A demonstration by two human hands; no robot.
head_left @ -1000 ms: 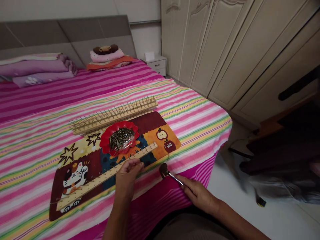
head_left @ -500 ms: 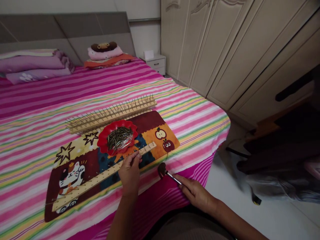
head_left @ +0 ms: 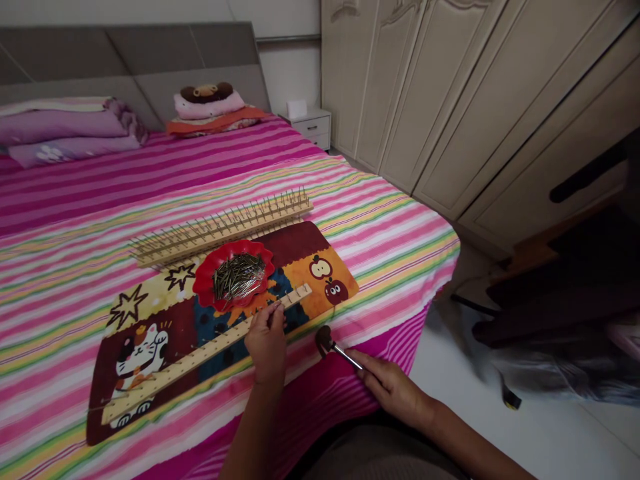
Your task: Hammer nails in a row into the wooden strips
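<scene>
In my right hand (head_left: 395,387) is a claw hammer (head_left: 345,352) with a dark head and a shiny metal shaft, held low over the bed's near edge. My left hand (head_left: 267,333) is pinched at a long, thin wooden strip (head_left: 195,360) with small nails standing along it; what the fingertips hold is hidden. Just beyond the left hand sits a red scalloped bowl (head_left: 203,293) full of loose nails (head_left: 237,277). The strip lies slantwise across a patterned mat (head_left: 183,320).
Behind the bowl lie wooden strips (head_left: 225,232) bristling with upright nails. A striped sheet (head_left: 390,227) covers the bed. Folded bedding (head_left: 75,127) lies near the headboard. Wardrobes (head_left: 400,87) and a white nightstand (head_left: 313,127) stand beyond; dark cloth (head_left: 550,313) is at right.
My left hand has shifted slightly right along the strip, its fingers still pinched. The right hand and hammer stay almost where they were.
</scene>
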